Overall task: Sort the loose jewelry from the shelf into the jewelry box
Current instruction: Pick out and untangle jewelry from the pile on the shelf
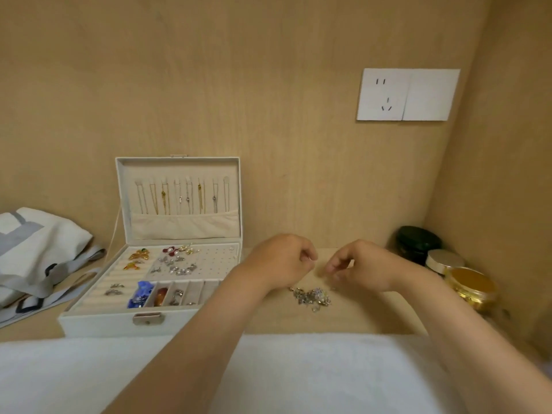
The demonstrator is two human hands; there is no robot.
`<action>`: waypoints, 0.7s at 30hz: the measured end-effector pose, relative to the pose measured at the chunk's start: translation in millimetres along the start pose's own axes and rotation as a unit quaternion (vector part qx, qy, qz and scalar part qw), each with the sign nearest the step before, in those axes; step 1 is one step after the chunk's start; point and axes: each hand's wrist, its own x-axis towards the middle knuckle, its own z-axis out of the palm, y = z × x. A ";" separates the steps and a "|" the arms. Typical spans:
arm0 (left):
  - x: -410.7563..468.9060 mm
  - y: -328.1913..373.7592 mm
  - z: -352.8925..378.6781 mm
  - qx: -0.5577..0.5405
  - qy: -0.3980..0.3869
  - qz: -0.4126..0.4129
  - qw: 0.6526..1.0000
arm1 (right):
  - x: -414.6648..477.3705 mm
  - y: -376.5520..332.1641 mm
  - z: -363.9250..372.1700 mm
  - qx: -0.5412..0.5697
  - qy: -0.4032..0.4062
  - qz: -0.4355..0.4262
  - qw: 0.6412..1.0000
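Cloth (89,375) nearest; left hand (280,259), right hand (363,265) grips curled over jewelry pile (312,297), contents unclear.

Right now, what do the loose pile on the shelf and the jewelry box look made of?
Loose pile: silver-toned metal, some pieces apparently with clear stones; it glints. Jewelry box: cream shell, possibly faux leather, smooth and matte; the lining looks like soft unshiny fabric, maybe velvet.

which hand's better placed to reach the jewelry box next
Left, probably: the left hand hovers beside the open jewelry box; the right hand is farther off, past the jewelry pile.
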 end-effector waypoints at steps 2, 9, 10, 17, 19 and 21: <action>5.0 6.6 14.8 0.007 -0.025 -0.002 1.000 | -4.5 7.2 -0.9 0.008 -0.014 0.002 1.000; 5.9 -10.7 34.4 0.011 -0.063 0.005 0.998 | 4.5 18.7 10.9 0.054 -0.021 -0.004 0.998; 4.9 -13.9 33.6 0.011 -0.064 0.006 0.998 | 6.2 19.1 11.6 0.053 -0.016 -0.007 0.998; 6.3 -18.1 27.4 -0.041 -0.003 0.001 0.999 | 7.9 10.3 17.4 0.131 0.054 0.000 0.990; 6.2 -16.1 22.6 -0.098 0.003 0.002 0.995 | 7.3 6.3 21.3 0.214 0.070 0.006 0.974; 4.9 -14.0 17.4 -0.143 0.000 0.002 0.990 | 7.3 1.2 24.7 0.288 0.084 0.016 0.954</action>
